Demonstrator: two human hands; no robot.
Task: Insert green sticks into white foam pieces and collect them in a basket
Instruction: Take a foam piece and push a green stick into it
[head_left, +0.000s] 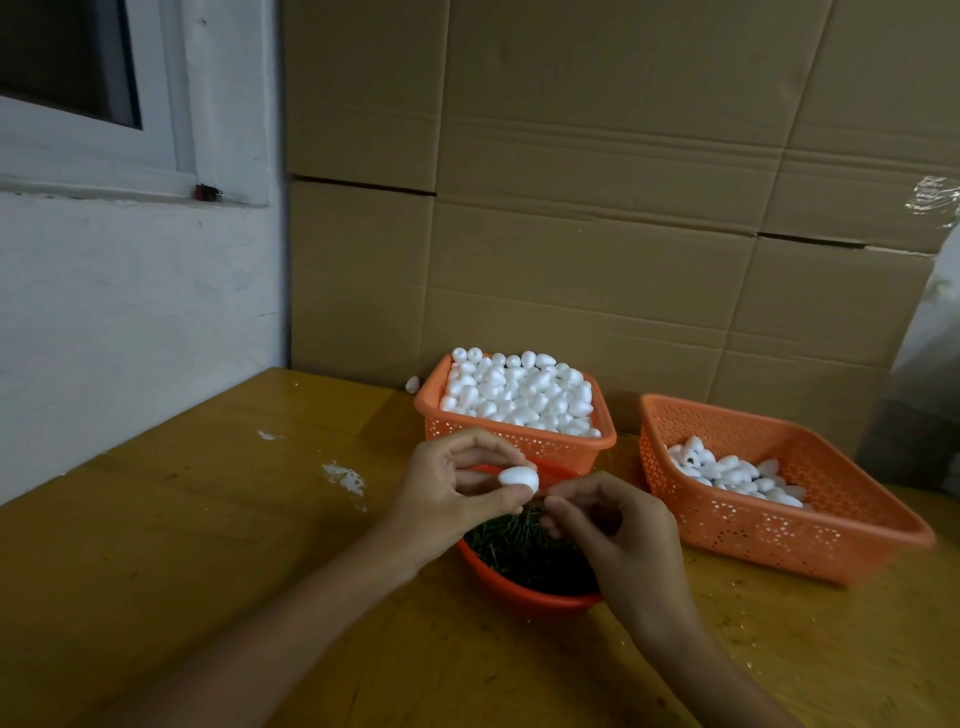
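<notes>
A white foam piece (518, 479) is pinched between the thumb and fingers of the left hand (457, 483), above the red bowl (519, 595) of green sticks (519, 551), while the right hand (610, 527) curls just beside it, whether grasping anything I cannot tell.

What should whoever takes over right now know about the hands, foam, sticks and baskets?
Left hand pinches one white foam piece over the red bowl of green sticks.
Right hand: fingertips pinched beside that piece; whether they hold a stick cannot be told.
Rear basket is heaped with foam pieces; right basket holds a small pile.
Done: that small pile, it seems. Left: this piece, then the heaped basket.
</notes>
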